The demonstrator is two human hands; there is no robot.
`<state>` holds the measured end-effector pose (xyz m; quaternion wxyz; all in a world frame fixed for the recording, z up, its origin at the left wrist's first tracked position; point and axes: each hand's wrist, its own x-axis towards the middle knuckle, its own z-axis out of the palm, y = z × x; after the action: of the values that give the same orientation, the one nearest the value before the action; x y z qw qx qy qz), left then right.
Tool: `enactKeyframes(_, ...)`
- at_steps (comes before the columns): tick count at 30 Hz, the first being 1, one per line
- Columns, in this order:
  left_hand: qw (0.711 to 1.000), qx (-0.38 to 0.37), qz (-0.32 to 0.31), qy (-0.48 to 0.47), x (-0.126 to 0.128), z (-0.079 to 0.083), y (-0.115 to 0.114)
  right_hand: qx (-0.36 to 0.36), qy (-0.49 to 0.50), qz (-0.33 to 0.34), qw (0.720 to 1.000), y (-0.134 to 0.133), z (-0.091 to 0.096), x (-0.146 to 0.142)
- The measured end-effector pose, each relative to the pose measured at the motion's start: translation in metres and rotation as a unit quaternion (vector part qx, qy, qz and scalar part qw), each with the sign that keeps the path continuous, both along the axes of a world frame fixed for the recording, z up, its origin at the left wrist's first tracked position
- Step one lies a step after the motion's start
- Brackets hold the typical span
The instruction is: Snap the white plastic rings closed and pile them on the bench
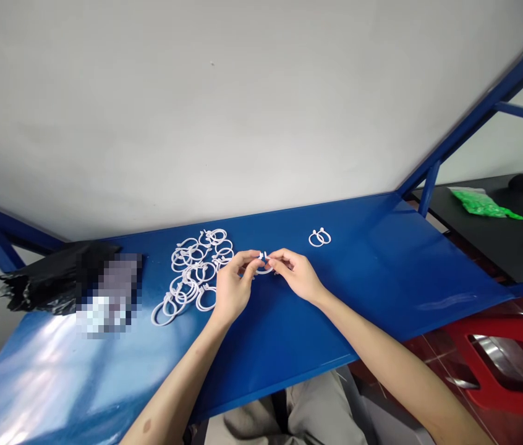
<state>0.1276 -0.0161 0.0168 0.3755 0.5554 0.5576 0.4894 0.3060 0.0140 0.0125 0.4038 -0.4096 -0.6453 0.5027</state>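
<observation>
Between my two hands is a white plastic curtain ring point(264, 271) with a gap at its top. My left hand point(233, 290) pinches one end of the ring between thumb and fingers. On the other side of the gap, my right hand point(302, 277) pinches the opposite end the same way. Left of my left hand lies a loose pile of white rings point(206, 272) of the same sort, several overlapping. Two linked or overlapping rings point(319, 237) lie apart, beyond my right hand; which of the two I cannot tell.
Blue table point(289, 334) under my hands, with a pale wall behind it. A black plastic bag point(52, 278) and a blurred-out object point(110, 290) lie at the left. To the right are a dark table with a green bag point(479, 203) and a red stool point(512, 364).
</observation>
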Motion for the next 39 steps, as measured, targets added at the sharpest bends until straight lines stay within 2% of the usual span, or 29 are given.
enactKeyframes(5,0.999,0.024,-0.014,0.040,0.000,0.000,0.001,0.040,-0.039,0.002,0.998,-0.002,0.006,0.001)
enactKeyframes(12,0.987,0.117,0.000,0.109,0.003,-0.008,-0.004,0.103,-0.071,0.019,0.992,-0.005,0.008,0.003)
enactKeyframes(17,0.968,0.191,0.000,0.164,0.005,-0.012,-0.004,0.132,-0.083,0.009,0.988,-0.007,0.006,0.002)
enactKeyframes(21,0.929,0.215,-0.012,0.300,-0.005,-0.004,0.002,0.207,-0.135,-0.051,0.968,0.003,0.002,0.006)
enactKeyframes(24,0.882,0.194,0.051,0.426,-0.019,-0.001,0.007,0.259,-0.215,-0.114,0.935,0.018,0.000,0.020)
enactKeyframes(27,0.836,0.123,0.103,0.525,-0.031,-0.005,0.011,0.248,-0.303,-0.182,0.902,0.034,0.000,0.043)
enactKeyframes(30,0.808,0.070,0.104,0.576,-0.036,-0.010,0.012,0.209,-0.370,-0.235,0.875,0.046,0.000,0.066)
enactKeyframes(35,0.813,0.069,0.101,0.569,-0.038,-0.013,0.014,0.158,-0.411,-0.293,0.848,0.056,-0.002,0.086)
enactKeyframes(39,0.819,0.110,0.130,0.547,-0.037,-0.010,0.013,0.141,-0.420,-0.331,0.833,0.058,-0.005,0.088)
